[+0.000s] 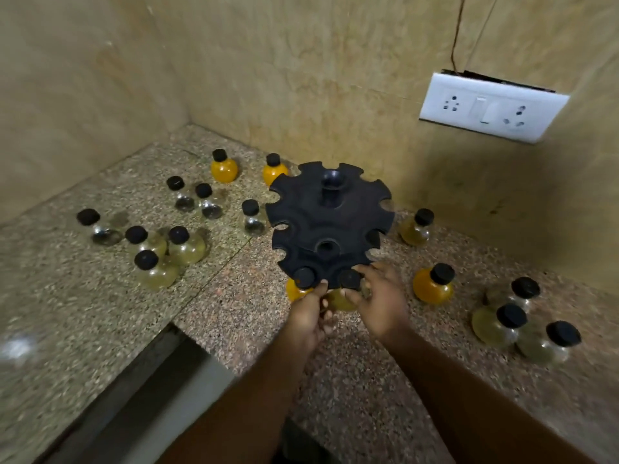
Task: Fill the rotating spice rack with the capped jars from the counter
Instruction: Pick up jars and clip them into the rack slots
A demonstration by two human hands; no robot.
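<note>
Fingers of left hand (308, 316) and right hand (382, 303) curl round a yellow jar (340, 301) at the near rim of the spice rack (330, 222), beside an orange jar (294, 291)

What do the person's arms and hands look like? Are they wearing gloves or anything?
No gloves. The left hand and the right hand are bare, with no ring that shows, though the picture is a bit blurry. The left forearm and the right forearm are bare too: no sleeve, watch or bracelet in view.
</note>
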